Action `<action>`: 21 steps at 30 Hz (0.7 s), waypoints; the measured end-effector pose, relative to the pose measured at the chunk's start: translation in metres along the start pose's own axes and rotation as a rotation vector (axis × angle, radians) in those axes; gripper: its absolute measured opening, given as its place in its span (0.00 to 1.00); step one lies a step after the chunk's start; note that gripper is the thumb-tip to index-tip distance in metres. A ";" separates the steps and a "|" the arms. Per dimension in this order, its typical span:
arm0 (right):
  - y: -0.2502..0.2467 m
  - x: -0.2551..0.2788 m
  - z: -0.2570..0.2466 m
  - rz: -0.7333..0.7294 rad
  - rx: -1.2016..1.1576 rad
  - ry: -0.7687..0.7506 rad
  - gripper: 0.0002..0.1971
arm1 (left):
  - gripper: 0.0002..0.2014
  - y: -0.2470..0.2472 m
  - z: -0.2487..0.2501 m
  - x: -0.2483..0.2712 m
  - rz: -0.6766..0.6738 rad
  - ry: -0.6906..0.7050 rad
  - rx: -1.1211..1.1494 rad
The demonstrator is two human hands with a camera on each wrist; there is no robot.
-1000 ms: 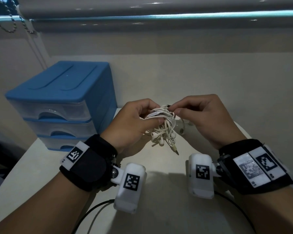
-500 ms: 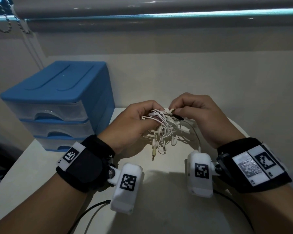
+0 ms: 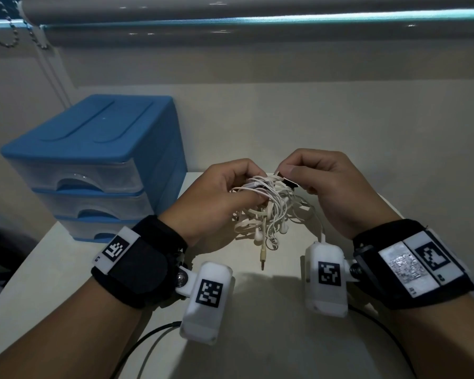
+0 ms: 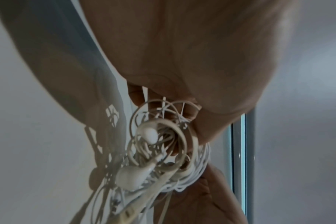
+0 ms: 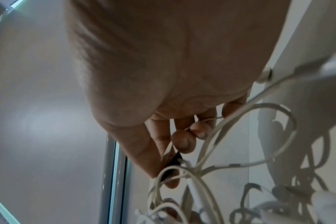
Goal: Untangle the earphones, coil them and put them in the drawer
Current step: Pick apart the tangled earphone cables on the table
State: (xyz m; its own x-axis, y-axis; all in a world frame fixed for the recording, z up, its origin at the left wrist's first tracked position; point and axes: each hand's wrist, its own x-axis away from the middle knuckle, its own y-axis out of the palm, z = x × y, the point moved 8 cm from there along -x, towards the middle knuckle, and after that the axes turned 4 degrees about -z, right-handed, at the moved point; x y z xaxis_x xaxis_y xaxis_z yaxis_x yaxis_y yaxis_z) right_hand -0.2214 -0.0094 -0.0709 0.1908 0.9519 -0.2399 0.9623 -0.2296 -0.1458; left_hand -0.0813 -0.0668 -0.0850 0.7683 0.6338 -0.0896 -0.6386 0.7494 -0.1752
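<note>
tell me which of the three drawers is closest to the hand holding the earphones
The bottom drawer of the blue unit: it sits just beside the left hand, which grips the earphones, while the top two sit higher and farther left.

Dim room, light from above, hard shadows, wrist views blurry, edges warped.

Between your hands, the tangled white earphones [image 3: 268, 212] look smooth, glossy plastic; left of them, the blue plastic drawer unit [image 3: 93, 165] has frosted translucent fronts.

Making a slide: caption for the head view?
Both hands, left hand and right hand, hold tangled white earphones above the table, beside a blue drawer unit.
</note>
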 end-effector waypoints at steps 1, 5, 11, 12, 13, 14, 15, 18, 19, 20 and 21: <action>0.000 0.000 0.000 0.005 -0.014 0.007 0.08 | 0.05 0.000 -0.001 0.000 0.002 -0.002 0.009; 0.001 0.002 0.002 0.024 -0.080 0.049 0.07 | 0.06 0.000 0.001 0.000 -0.007 0.013 -0.046; 0.003 0.001 0.008 0.023 -0.137 0.121 0.09 | 0.06 0.002 0.000 0.000 -0.005 0.011 -0.012; 0.005 0.002 0.010 0.007 -0.149 0.140 0.09 | 0.06 0.001 -0.001 0.000 -0.001 0.014 -0.023; 0.007 0.002 0.013 -0.013 -0.164 0.161 0.09 | 0.05 0.000 0.000 0.000 0.003 0.019 -0.042; 0.008 0.002 0.016 -0.031 -0.177 0.183 0.10 | 0.05 -0.001 0.000 0.000 0.002 0.029 -0.067; 0.008 0.002 0.019 -0.050 -0.182 0.200 0.09 | 0.05 -0.002 0.001 -0.001 0.001 0.039 -0.092; 0.010 0.002 0.021 -0.088 -0.167 0.206 0.08 | 0.04 -0.006 0.001 -0.002 0.026 0.051 -0.103; 0.010 0.002 0.020 -0.074 -0.147 0.199 0.07 | 0.04 -0.008 0.001 -0.003 0.040 0.052 -0.109; 0.007 0.002 0.018 -0.042 -0.123 0.188 0.08 | 0.04 -0.009 0.000 -0.003 0.052 0.052 -0.116; 0.002 0.001 0.016 0.003 -0.100 0.169 0.09 | 0.03 -0.010 0.000 -0.004 0.062 0.052 -0.119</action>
State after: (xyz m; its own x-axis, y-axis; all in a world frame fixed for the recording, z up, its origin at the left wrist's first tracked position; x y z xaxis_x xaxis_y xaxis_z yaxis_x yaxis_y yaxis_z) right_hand -0.2220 -0.0126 -0.0864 0.2153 0.9737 -0.0744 0.9745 -0.2191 -0.0475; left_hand -0.0774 -0.0768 -0.0826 0.7305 0.6652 -0.1546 -0.6779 0.6787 -0.2824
